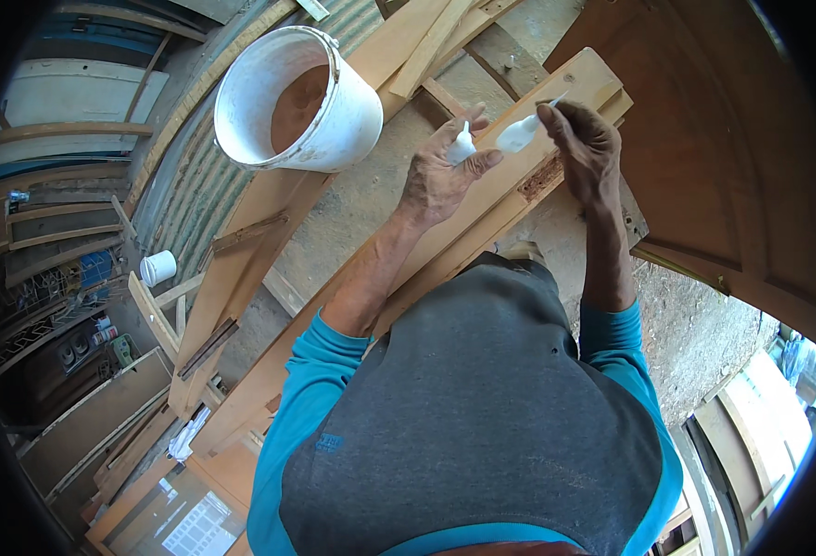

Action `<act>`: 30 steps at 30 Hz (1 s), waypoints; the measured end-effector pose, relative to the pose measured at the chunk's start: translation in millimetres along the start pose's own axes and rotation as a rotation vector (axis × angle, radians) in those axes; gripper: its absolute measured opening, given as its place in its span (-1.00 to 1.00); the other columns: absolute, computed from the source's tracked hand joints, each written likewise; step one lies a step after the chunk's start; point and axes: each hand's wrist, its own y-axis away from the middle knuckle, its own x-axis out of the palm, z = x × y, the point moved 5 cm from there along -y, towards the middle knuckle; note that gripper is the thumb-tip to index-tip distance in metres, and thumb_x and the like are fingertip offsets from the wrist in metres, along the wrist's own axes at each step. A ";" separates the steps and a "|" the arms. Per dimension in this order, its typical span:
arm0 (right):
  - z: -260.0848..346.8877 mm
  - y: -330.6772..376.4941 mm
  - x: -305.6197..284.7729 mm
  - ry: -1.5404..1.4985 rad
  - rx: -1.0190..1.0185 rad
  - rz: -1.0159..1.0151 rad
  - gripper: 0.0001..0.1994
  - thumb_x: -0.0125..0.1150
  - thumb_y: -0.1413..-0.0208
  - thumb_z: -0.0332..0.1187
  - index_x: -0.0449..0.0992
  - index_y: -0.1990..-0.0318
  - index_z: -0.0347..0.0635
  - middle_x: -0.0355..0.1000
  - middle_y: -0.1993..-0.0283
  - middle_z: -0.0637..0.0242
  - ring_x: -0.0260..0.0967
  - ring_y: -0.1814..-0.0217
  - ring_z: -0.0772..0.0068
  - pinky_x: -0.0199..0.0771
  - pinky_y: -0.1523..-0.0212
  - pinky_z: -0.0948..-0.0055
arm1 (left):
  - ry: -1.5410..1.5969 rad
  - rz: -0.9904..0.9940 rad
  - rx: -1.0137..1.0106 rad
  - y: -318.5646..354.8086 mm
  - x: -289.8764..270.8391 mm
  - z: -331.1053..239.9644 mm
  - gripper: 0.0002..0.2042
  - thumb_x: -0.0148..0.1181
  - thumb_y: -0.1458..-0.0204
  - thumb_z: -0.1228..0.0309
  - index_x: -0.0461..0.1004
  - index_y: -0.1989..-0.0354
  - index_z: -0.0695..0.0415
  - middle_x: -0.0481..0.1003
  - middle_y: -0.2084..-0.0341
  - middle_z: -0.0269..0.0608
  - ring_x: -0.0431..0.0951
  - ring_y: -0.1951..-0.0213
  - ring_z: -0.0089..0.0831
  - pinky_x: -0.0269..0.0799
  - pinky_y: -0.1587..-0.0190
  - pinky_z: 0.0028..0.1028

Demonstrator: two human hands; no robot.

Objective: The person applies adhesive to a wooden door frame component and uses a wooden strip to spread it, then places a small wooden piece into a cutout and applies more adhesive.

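Note:
My left hand (434, 176) is curled around a small white bottle (461, 148), its narrow nozzle pointing up between thumb and fingers. Close beside it, my right hand (589, 144) pinches a second small, whitish translucent bottle (517, 135) by its narrow end. A thin pointed tip shows above the right fingertips. The two bottles are apart. Both hands are over a long wooden beam (570, 88), which has a rough, dark recess (541, 176) in its edge near my right hand.
A large white bucket (357, 120) with brown contents stands on boards at the upper left. A brown wooden panel (704, 139) rises at the right. Wooden frame pieces (241, 259) and a small white pail (158, 269) are at the left. Corrugated sheeting (181, 204) lies behind the bucket.

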 end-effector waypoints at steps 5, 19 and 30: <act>8.2 18.2 16.9 -0.185 -0.023 0.158 -0.78 0.44 -0.36 -0.30 0.69 0.05 -0.30 0.66 0.18 0.41 0.50 0.11 0.69 0.51 0.07 0.59 | -0.177 0.124 -0.014 5.7 6.1 -16.3 -0.62 0.55 -0.17 0.33 0.66 -0.13 0.13 0.68 0.21 -0.41 0.57 0.21 -0.67 0.57 0.18 -0.52; 34.7 26.3 23.5 0.024 -0.135 0.225 -0.78 0.45 -0.36 -0.27 0.63 0.30 -0.20 0.43 0.44 0.57 0.25 0.39 0.77 0.27 0.37 0.60 | -0.235 0.128 -0.002 25.5 -3.9 -30.2 -0.77 0.51 -0.20 0.42 0.67 0.01 0.14 0.64 0.29 -0.42 0.58 0.23 -0.67 0.54 0.19 -0.53; 83.5 25.9 -0.7 0.018 -0.232 0.199 -0.82 0.42 -0.35 -0.34 0.71 0.10 -0.29 0.54 0.32 0.38 0.42 0.27 0.54 0.46 0.21 0.47 | 0.022 0.421 -0.319 39.9 -23.6 -6.6 -0.69 0.56 -0.17 0.35 0.68 -0.03 0.16 0.67 0.24 -0.44 0.57 0.24 -0.71 0.54 0.20 -0.59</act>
